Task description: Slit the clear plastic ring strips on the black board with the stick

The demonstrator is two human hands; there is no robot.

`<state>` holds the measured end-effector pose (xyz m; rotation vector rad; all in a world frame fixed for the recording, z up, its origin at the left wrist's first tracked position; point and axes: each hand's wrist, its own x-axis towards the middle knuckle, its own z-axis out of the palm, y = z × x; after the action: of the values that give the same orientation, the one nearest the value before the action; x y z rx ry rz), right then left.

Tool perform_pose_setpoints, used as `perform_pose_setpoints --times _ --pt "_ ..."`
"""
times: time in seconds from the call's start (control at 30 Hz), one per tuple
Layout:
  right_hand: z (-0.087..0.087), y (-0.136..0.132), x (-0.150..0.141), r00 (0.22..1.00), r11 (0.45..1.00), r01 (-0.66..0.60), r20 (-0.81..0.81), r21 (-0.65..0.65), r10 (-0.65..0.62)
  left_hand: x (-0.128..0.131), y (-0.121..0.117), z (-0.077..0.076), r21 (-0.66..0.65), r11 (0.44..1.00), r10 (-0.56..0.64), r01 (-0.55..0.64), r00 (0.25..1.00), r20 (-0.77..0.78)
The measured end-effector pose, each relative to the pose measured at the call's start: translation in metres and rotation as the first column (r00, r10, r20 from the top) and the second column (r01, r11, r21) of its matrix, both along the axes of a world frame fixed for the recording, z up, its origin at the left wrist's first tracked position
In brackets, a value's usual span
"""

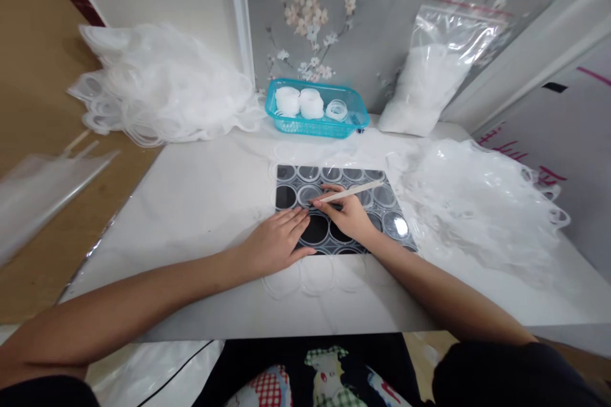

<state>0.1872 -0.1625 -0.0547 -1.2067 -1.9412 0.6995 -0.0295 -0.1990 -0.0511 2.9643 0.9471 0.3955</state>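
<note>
My left hand (pixel 279 238) lies flat with its fingers stretched out, pressing on a clear plastic sheet marked with rows of circles (pixel 317 281). Beneath the sheet is a black rectangular board (pixel 316 229), dark through the circles. In my right hand (pixel 351 213) is a slim white pen-like tool (pixel 360 189), pinched near its lower end. Its tip points down at a circle beside my left fingertips; the tip itself is too small to make out. Part of the board is hidden under both hands.
Behind the board stands a blue plastic basket (pixel 315 129) with stacks of white rings (pixel 311 103). A zip bag of white material (pixel 420 86) leans on the wall. Heaps of clear cut-out sheets lie at left (pixel 167 86) and right (pixel 477 197). The table's front edge is near my lap.
</note>
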Motion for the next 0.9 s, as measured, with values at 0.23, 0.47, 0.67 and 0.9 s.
perform_pose_setpoints --times 0.23,0.47,0.67,0.9 --pt "-0.004 -0.023 -0.008 0.878 0.934 -0.138 0.477 0.33 -0.039 0.001 -0.001 0.002 -0.096 0.995 0.025 -0.022 0.999 0.028" --pt "0.039 0.055 0.009 0.849 0.853 0.309 0.282 0.421 -0.447 -0.003 0.008 0.021 -0.205 0.978 0.025 -0.047 0.993 -0.112" --pt "0.033 0.036 0.043 0.949 0.916 0.274 0.073 0.292 -0.307 0.018 0.021 0.038 -0.139 0.99 0.017 -0.025 0.998 -0.057" --pt "-0.004 -0.009 0.042 0.985 0.988 0.135 -0.094 -0.069 -0.141 0.057 0.016 0.015 -0.029 0.998 -0.048 0.046 0.997 -0.061"
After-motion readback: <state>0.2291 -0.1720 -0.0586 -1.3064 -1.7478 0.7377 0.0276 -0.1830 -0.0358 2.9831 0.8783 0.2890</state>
